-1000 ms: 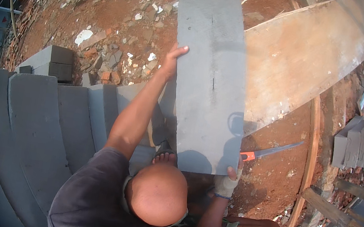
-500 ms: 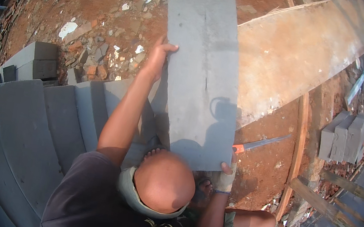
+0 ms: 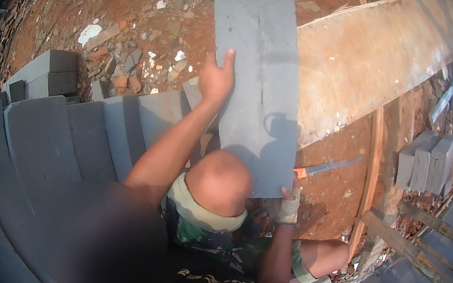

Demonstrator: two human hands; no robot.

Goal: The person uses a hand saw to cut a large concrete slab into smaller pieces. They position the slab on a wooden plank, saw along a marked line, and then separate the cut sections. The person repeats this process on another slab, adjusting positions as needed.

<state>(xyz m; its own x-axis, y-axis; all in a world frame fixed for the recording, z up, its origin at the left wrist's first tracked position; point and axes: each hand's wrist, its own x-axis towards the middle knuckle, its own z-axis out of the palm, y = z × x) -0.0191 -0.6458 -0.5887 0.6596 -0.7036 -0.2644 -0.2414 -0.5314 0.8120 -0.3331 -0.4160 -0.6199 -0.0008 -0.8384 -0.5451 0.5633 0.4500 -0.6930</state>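
A long grey slab (image 3: pixel 261 75) extends toward twelve o'clock. The person's left hand (image 3: pixel 216 78) grasps its edge at the slab's nine o'clock, thumb on top; the gloved right hand (image 3: pixel 289 206) grips its five o'clock corner. An orange-handled saw (image 3: pixel 321 169) lies at three, a tan board (image 3: pixel 374 64) at two.

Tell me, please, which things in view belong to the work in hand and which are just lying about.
In use:
long grey slab, with the left hand at its left edge and the right hand at its near right corner
probably the orange-handled saw, close by the right hand

Apparently just lying about:
tan board
grouped grey blocks at right
rubble
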